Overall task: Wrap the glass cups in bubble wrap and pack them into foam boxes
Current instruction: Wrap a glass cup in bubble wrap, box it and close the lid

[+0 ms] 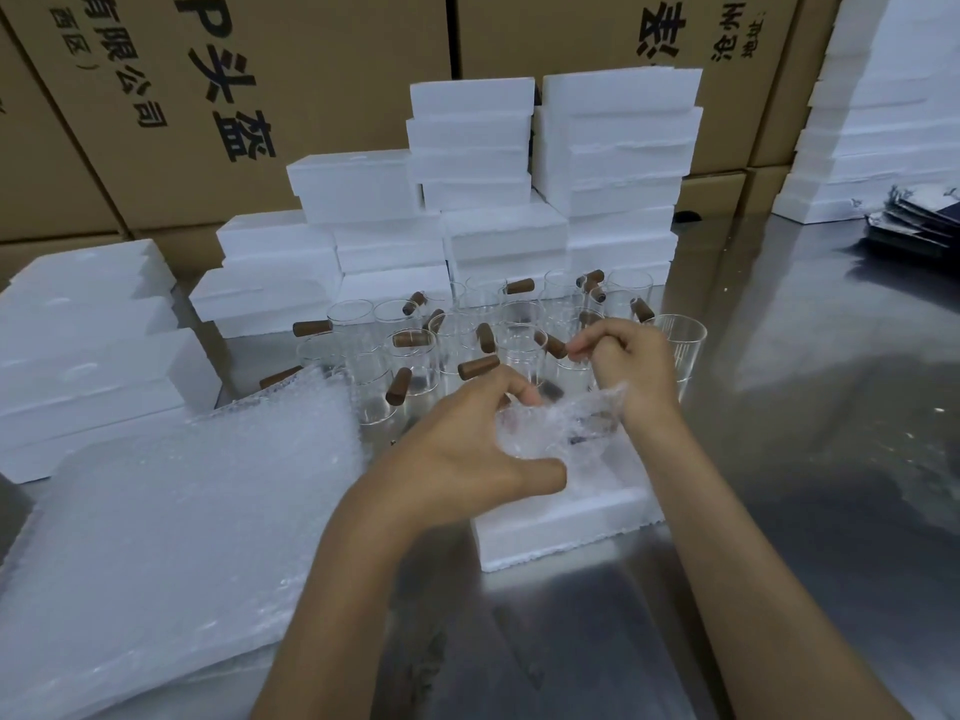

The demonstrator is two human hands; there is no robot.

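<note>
1. The left hand (467, 449) has its grip curled around a wrapped cup (561, 428), thumb under the bundle.
2. The right hand (623, 361) pinches the bubble wrap's upper end between thumb and fingers.
3. The bundle sits over an open foam box (561, 527) near the middle of the surface (805, 459).
4. Bare glass cups (415, 350) with brown handles stand behind it; a bubble wrap stack (171, 532) lies at the left edge.

A single head-worn wide-angle view looks forward and down, close over the steel table (779, 589), with stacked cardboard cartons (260, 96) closing the background.
</note>
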